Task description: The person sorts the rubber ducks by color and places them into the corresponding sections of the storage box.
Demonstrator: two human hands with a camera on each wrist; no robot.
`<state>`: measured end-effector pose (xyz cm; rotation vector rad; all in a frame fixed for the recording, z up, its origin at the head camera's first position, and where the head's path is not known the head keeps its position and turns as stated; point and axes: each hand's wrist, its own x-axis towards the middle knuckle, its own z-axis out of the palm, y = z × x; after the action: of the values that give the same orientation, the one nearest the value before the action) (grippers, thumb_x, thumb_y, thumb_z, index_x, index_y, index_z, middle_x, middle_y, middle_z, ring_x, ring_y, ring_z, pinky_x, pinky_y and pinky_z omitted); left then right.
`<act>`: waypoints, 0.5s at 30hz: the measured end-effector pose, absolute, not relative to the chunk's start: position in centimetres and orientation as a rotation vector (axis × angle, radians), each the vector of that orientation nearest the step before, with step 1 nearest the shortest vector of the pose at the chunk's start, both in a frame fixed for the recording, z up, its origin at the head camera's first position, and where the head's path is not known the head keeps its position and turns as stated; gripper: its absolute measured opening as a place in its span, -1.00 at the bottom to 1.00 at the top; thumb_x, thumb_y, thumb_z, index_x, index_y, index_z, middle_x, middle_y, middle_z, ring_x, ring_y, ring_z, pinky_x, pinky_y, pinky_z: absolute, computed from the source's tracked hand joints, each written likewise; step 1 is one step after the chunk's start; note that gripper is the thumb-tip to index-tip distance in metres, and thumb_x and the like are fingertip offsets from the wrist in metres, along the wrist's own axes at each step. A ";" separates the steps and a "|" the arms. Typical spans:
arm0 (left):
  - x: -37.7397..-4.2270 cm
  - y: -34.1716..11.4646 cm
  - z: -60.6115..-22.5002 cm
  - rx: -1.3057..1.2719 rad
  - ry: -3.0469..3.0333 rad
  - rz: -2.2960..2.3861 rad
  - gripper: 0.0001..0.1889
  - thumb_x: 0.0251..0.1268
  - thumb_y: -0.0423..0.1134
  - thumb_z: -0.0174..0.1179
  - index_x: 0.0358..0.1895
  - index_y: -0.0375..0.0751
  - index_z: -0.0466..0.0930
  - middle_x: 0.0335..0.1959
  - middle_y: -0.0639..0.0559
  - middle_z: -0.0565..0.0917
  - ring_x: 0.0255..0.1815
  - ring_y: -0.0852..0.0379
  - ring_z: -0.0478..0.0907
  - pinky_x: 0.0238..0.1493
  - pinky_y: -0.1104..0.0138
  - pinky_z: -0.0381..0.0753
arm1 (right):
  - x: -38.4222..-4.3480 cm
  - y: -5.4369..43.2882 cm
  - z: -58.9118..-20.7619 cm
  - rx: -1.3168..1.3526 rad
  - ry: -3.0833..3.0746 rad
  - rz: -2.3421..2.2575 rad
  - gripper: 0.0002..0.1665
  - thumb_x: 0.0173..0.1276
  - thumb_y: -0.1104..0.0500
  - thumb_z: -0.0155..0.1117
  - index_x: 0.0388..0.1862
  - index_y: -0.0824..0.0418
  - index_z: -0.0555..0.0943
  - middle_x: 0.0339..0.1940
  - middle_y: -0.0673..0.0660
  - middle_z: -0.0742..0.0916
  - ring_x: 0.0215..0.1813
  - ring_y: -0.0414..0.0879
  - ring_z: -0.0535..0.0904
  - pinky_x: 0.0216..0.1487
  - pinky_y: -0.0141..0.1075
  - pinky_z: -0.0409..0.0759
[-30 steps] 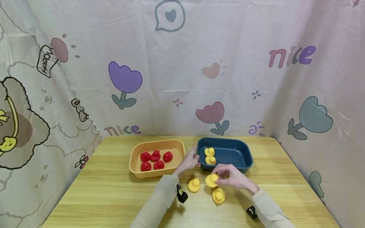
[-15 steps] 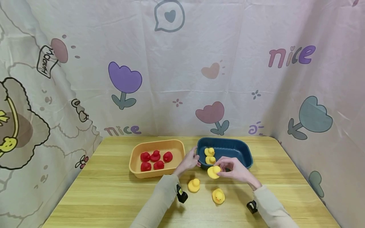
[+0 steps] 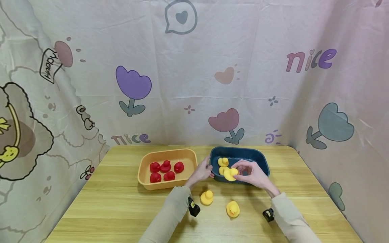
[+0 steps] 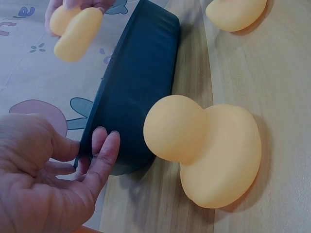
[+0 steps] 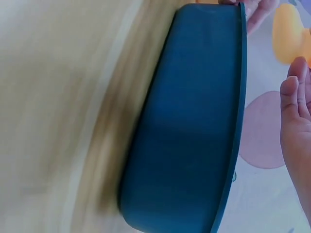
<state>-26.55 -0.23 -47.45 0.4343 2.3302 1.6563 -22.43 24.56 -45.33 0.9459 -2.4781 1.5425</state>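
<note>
My left hand (image 3: pixel 202 171) holds the left end of a dark blue plastic bin (image 3: pixel 252 154), thumb and fingers pinching its rim in the left wrist view. With my right hand (image 3: pixel 253 173) I pinch a yellow rubber duck (image 3: pixel 230 174) above the front side of the bin, near its left half. Inside, by the left wall, sit two more yellow ducks; the rear one (image 3: pixel 223 162) shows fully, while the held duck partly hides the front one (image 3: pixel 222 169). On the table in front of the bin are a yellow duck (image 3: pixel 206 197) and another yellow duck (image 3: pixel 233 209) further right.
Left of the blue bin stands an orange bin (image 3: pixel 143 175) with several red rubber ducks (image 3: pixel 165 166) in it. The wooden table (image 3: pixel 115 209) backs onto a printed curtain (image 3: pixel 182 84), which also hangs along both sides.
My right hand has carried the yellow duck up and away from me, from over the table in front of the blue bin to above its front rim. My left hand has stayed put.
</note>
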 end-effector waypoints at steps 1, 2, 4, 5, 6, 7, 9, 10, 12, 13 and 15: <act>-26.6 -0.2 -47.5 0.431 2.328 1.660 -0.40 0.53 -0.51 -0.16 0.58 -0.40 0.00 -0.28 -0.36 0.55 -0.43 0.06 0.64 -0.14 -0.04 0.82 | -22.5 24.6 -45.2 0.941 -2.471 1.541 -0.71 0.24 0.34 0.45 -0.05 0.25 0.70 -0.21 0.20 0.70 -0.31 -0.23 0.56 -0.36 -0.41 0.61; -26.6 -0.3 -47.5 0.430 2.328 1.661 -0.40 0.53 -0.51 -0.15 0.58 -0.39 0.00 -0.26 -0.38 0.55 -0.43 0.05 0.64 -0.14 -0.03 0.82 | -22.6 24.6 -45.1 0.931 -2.468 1.536 -0.71 0.25 0.34 0.45 -0.04 0.25 0.70 -0.21 0.20 0.70 -0.31 -0.22 0.55 -0.34 -0.42 0.62; -26.6 -0.2 -47.5 0.424 2.330 1.658 -0.41 0.54 -0.50 -0.15 0.58 -0.38 0.00 -0.25 -0.37 0.55 -0.42 0.05 0.65 -0.14 -0.02 0.82 | -22.8 24.7 -44.9 0.886 -2.477 1.532 -0.71 0.26 0.31 0.46 -0.03 0.24 0.70 -0.20 0.18 0.69 -0.30 -0.21 0.55 -0.30 -0.42 0.62; -26.6 -0.2 -47.5 0.422 2.329 1.660 -0.41 0.54 -0.49 -0.14 0.58 -0.38 0.01 -0.25 -0.37 0.56 -0.42 0.04 0.65 -0.14 -0.01 0.82 | -23.0 24.7 -44.8 0.863 -2.480 1.537 -0.71 0.26 0.31 0.46 -0.03 0.24 0.70 -0.20 0.17 0.69 -0.30 -0.21 0.55 -0.29 -0.42 0.62; -26.6 -0.2 -47.5 0.420 2.329 1.658 -0.41 0.55 -0.49 -0.14 0.58 -0.37 0.01 -0.24 -0.37 0.56 -0.41 0.03 0.65 -0.14 -0.01 0.83 | -23.1 24.8 -44.7 0.844 -2.477 1.542 -0.71 0.26 0.31 0.45 -0.03 0.25 0.70 -0.20 0.18 0.69 -0.30 -0.21 0.55 -0.28 -0.43 0.62; -26.6 -0.2 -47.5 0.419 2.330 1.659 -0.41 0.54 -0.49 -0.14 0.58 -0.38 0.01 -0.24 -0.37 0.56 -0.41 0.02 0.65 -0.14 0.00 0.83 | -23.3 24.9 -44.6 0.827 -2.474 1.548 -0.72 0.26 0.31 0.45 -0.03 0.25 0.70 -0.21 0.19 0.68 -0.30 -0.21 0.55 -0.28 -0.44 0.61; -26.6 -0.2 -47.5 0.418 2.333 1.655 -0.41 0.54 -0.49 -0.14 0.58 -0.38 0.01 -0.23 -0.38 0.56 -0.40 0.01 0.66 -0.15 0.00 0.83 | -23.7 25.0 -44.5 0.798 -2.464 1.559 -0.72 0.26 0.32 0.44 -0.03 0.27 0.69 -0.21 0.21 0.68 -0.30 -0.21 0.55 -0.28 -0.46 0.61; -26.6 -0.2 -47.5 0.419 2.332 1.657 -0.41 0.54 -0.49 -0.14 0.57 -0.39 0.01 -0.23 -0.38 0.56 -0.40 0.00 0.66 -0.15 0.01 0.83 | -23.9 25.1 -44.4 0.783 -2.460 1.565 -0.72 0.27 0.33 0.44 -0.03 0.29 0.69 -0.22 0.22 0.68 -0.30 -0.22 0.55 -0.29 -0.47 0.60; -26.6 -0.2 -47.5 0.419 2.333 1.657 -0.41 0.54 -0.49 -0.14 0.57 -0.39 0.02 -0.23 -0.39 0.56 -0.40 0.00 0.66 -0.16 0.01 0.83 | -24.2 25.1 -44.1 0.752 -2.460 1.574 -0.71 0.27 0.33 0.44 -0.03 0.30 0.68 -0.23 0.23 0.67 -0.31 -0.22 0.56 -0.29 -0.51 0.58; -26.6 -0.2 -47.4 0.419 2.334 1.656 -0.41 0.54 -0.49 -0.14 0.57 -0.38 0.01 -0.22 -0.40 0.56 -0.41 0.01 0.66 -0.15 0.01 0.83 | -24.3 25.2 -44.1 0.730 -2.466 1.571 -0.71 0.27 0.32 0.44 -0.02 0.30 0.68 -0.23 0.24 0.66 -0.31 -0.23 0.56 -0.29 -0.52 0.58; -26.6 -0.2 -47.4 0.420 2.333 1.654 -0.41 0.54 -0.49 -0.14 0.58 -0.38 0.01 -0.21 -0.40 0.55 -0.41 0.03 0.65 -0.14 0.01 0.83 | -24.6 25.2 -43.9 0.682 -2.480 1.569 -0.70 0.26 0.30 0.46 -0.02 0.31 0.68 -0.23 0.23 0.66 -0.31 -0.23 0.56 -0.29 -0.52 0.59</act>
<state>-26.58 -0.25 -47.41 0.4200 2.3331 1.6536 -24.58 25.24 -43.90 0.6822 -2.4802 1.5692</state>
